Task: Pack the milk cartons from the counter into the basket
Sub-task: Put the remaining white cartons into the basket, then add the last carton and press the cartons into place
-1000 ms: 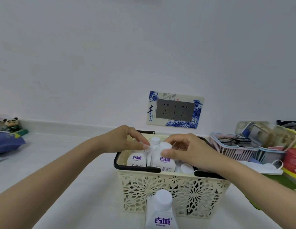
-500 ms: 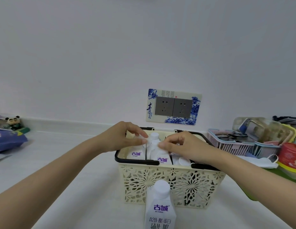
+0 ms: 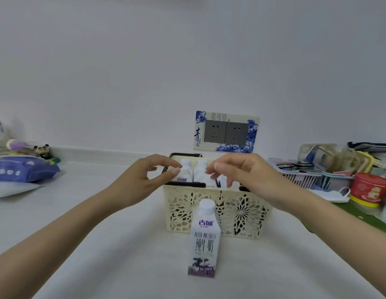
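Standing upright on the counter (image 3: 101,244), one milk carton (image 3: 203,240) sits just in front of the basket (image 3: 218,210), cap up, printed label facing the camera. Long axis vertical, no visible tilt. Judging by the task, this looks like the last carton left to pack; nothing touches it.

Inside the basket, two packed cartons (image 3: 193,171) stand side by side at the left end, caps up; more white tops show further right but partly hidden behind the right hand, count unclear.

Left hand (image 3: 144,180) hovers over the basket's left end, thumb and forefinger curled with a gap between them, pinching nothing that I can see; fingertip sits very near a carton cap, contact can't be told. Right hand (image 3: 241,175) hovers over the middle and right of the basket, fingers loosely curled and pointing down, empty as far as visible.

Key relation: the counter carton lies below and toward the person from both hands, roughly centred between the two forearms. Neither hand is clearly closer; right maybe slightly, since the carton sits a touch toward that side. Either would need to draw back and drop, then likely grip the sides or neck and lift straight up over the near rim.

Outward: wall socket (image 3: 225,132) behind, pink basket (image 3: 295,175) with glasses right, purple pack (image 3: 21,171) left.
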Tool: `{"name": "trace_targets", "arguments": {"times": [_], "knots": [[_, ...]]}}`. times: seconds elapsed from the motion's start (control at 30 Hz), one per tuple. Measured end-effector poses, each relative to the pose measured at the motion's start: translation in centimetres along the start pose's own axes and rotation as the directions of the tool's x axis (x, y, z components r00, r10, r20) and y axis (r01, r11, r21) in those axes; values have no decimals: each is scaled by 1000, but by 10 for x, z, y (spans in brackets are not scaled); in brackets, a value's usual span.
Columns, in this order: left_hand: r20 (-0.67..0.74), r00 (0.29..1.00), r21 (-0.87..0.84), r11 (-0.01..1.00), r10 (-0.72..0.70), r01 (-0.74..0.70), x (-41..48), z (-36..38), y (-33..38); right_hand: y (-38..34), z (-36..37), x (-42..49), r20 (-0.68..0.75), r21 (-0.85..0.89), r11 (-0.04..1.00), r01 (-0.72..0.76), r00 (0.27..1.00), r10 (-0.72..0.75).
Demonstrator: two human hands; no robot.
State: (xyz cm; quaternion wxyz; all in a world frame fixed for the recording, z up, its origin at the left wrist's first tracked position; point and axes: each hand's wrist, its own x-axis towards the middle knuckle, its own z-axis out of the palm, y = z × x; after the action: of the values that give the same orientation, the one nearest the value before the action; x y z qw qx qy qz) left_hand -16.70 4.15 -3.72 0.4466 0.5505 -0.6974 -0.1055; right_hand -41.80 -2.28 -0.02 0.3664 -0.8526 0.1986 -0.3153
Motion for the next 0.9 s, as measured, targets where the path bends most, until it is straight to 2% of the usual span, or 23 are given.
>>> {"name": "trace_targets", "arguments": {"times": [0.13,0.23,0.43,0.57,0.73,0.9], "knots": [[60,994,63,994,-88,84,-11,9,-7,13,28,-23,187,-77,980,-186,962,197],[103,983,40,988,-151,148,-17,15,-12,23,45,-30,152,-34,976,-213,964,216],[108,984,-3,989,-145,146,-20,18,-12,21,59,-35,49,89,969,-228,973,225],[110,983,-3,989,-144,145,-19,16,-13,26,61,-36,-21,110,972,-209,977,212],[105,988,-70,990,-117,125,-19,13,-12,9,54,-31,-20,160,977,-137,990,142],[113,978,-118,974,-178,191,-13,8,-18,-24,24,2,-71,199,980,-28,997,43]]}}
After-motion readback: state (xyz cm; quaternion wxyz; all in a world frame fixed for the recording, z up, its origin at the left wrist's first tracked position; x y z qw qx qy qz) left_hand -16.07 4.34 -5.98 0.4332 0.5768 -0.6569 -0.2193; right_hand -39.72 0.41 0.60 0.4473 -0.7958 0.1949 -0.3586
